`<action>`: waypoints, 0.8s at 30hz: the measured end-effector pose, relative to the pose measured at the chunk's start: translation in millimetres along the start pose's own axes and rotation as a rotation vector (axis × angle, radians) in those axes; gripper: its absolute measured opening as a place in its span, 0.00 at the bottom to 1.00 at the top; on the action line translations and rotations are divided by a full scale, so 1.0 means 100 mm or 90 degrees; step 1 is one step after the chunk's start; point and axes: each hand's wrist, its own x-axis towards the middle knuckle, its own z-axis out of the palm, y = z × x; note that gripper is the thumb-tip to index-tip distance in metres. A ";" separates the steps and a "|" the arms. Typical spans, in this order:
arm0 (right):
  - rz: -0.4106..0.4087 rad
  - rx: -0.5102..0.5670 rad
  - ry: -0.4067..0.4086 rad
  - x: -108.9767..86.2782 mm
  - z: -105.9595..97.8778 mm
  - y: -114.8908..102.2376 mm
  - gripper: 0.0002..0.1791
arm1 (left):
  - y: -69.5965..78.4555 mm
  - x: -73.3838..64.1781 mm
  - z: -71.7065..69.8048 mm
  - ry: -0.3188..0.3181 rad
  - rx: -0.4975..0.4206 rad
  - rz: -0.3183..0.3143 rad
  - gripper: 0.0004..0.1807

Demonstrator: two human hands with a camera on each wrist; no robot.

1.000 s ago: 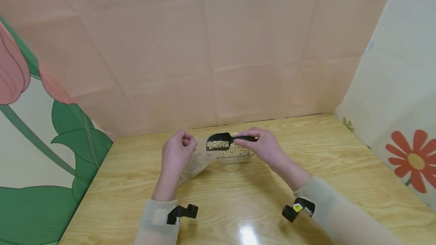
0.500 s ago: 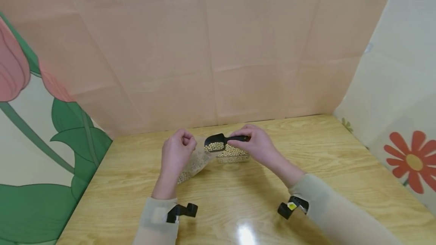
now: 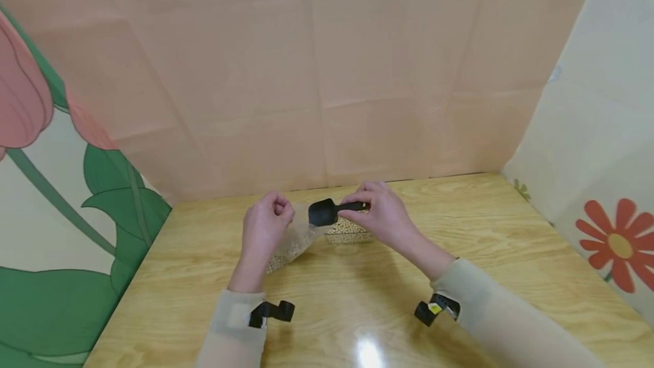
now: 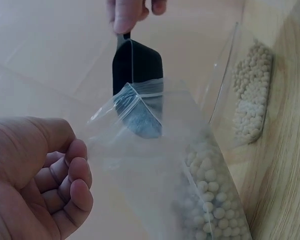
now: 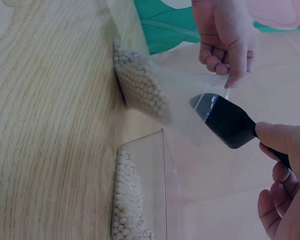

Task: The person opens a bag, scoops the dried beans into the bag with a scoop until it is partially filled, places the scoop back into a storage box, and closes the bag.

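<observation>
My right hand (image 3: 383, 214) grips the handle of a black scoop (image 3: 322, 212), tilted so that its bowl faces away from the head view. In both wrist views the scoop's tip sits inside the mouth of a clear zip bag (image 5: 190, 85). With thumb and fingertips my left hand (image 3: 265, 226) pinches the bag's upper edge. Round pale beans, soybeans by their look, fill the lower part of the bag, which rests on the table. Close beside it, below my right hand, a clear plastic box (image 5: 164, 185) holds more soybeans (image 5: 127, 200).
The wooden table (image 3: 327, 311) runs back to a wall covered in peach-coloured sheeting (image 3: 255, 72). Side walls with painted flowers border it on the left and right. Each sleeve carries a black wrist camera mount, the left mount (image 3: 271, 312) and right mount (image 3: 434, 308).
The scoop has moved a little left to the bag's mouth and turned over; the beans visible in it earlier no longer show. My left hand has stayed in place on the bag.
</observation>
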 end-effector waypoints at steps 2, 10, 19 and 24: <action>-0.002 0.006 0.003 0.00 -0.03 0.00 0.12 | 0.01 0.01 0.00 0.002 0.007 0.003 0.02; 0.059 0.089 0.002 -0.03 -0.15 0.11 0.12 | 0.04 0.04 -0.01 0.008 0.030 0.022 0.02; 0.145 0.180 0.000 -0.12 -0.31 0.33 0.15 | 0.03 0.02 -0.04 0.015 0.031 0.016 0.02; 0.181 0.188 0.020 -0.21 -0.36 0.46 0.17 | 0.01 0.00 -0.06 0.020 0.028 0.014 0.02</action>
